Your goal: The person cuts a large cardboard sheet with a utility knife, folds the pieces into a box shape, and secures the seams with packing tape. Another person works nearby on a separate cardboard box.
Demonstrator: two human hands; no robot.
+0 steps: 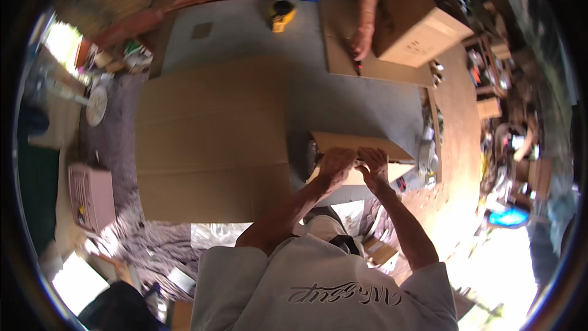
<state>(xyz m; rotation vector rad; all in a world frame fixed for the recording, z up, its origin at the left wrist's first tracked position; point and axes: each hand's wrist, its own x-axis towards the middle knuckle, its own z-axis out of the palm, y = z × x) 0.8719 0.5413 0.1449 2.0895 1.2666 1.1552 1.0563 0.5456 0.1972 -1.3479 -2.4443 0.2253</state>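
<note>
Hands, left [338,163] and right [375,165], curled over folded cardboard [344,140], partly hiding it (grip too blurred to tell)

My grey table [312,95]'s got a big cardboard sheet [211,141], folded cardboard [361,141] near me, plus some yellow-and-black gadget [282,16].

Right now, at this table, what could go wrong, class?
The left hand and right hand are close together at the folded cardboard, near the table's near edge; it could slip off. The left forearm might nudge the large flat cardboard sheet. The co-worker's hand has a small tool, too blurred to identify; if sharp, it might slip.
</note>
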